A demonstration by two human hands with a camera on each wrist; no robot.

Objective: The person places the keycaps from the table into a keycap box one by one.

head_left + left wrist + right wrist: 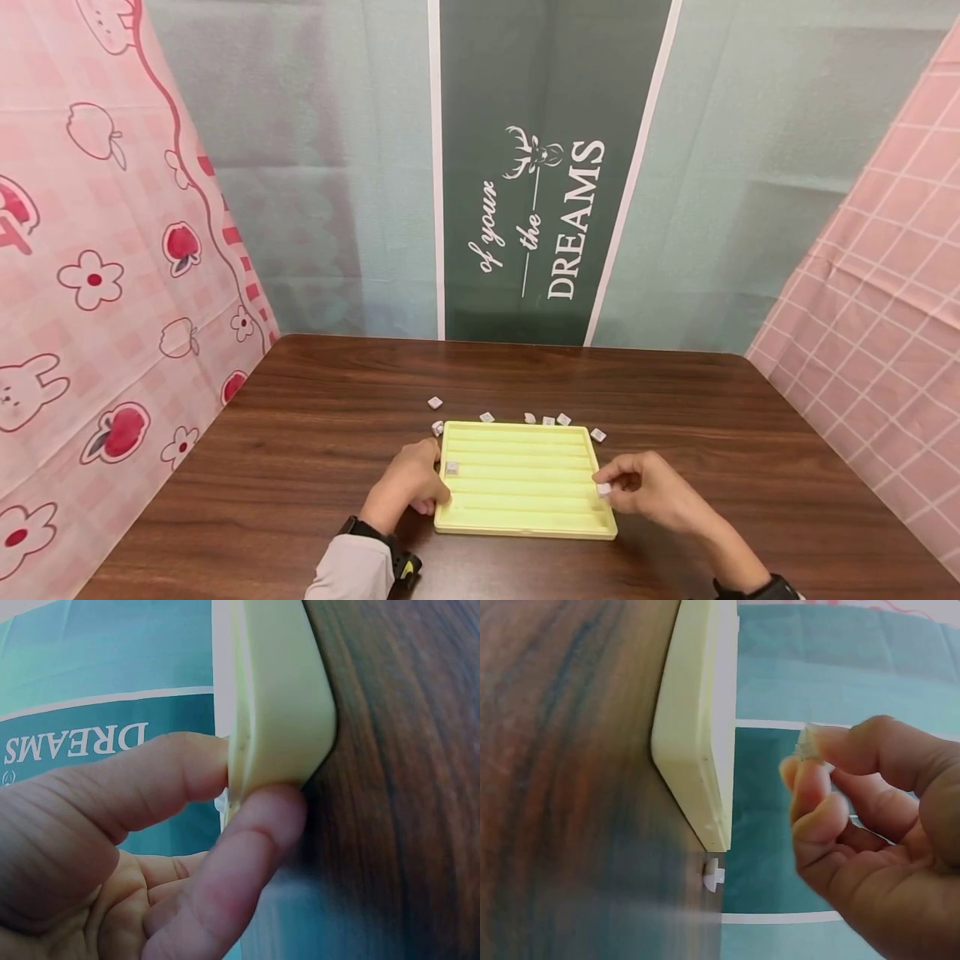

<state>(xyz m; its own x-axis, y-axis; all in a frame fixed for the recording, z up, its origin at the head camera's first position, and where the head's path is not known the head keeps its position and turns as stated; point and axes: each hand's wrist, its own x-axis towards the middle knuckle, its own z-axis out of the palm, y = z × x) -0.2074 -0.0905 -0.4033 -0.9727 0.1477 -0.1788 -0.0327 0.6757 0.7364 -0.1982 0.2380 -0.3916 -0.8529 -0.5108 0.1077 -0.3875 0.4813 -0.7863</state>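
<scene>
A shallow pale-yellow tray [525,523] with raised lengthwise ridges lies on the brown table. My left hand [411,477] pinches its left rim, the thumb [176,776] on top and a finger [262,825] against the outer side. Above the tray's right rim, my right hand [651,493] pinches a small white square tile [603,490] between thumb and fingertips. In the right wrist view this tile [806,744] is held apart from the tray, partly hidden by the fingers. Another white tile [452,468] sits inside the tray near its left end.
Several white tiles are scattered behind the tray, among them one tile [435,402] farther back, one tile [438,428] by the left corner and one tile [597,435] by the right. The wood-grain table [315,392] meets a lettered green curtain [555,100] at its far edge.
</scene>
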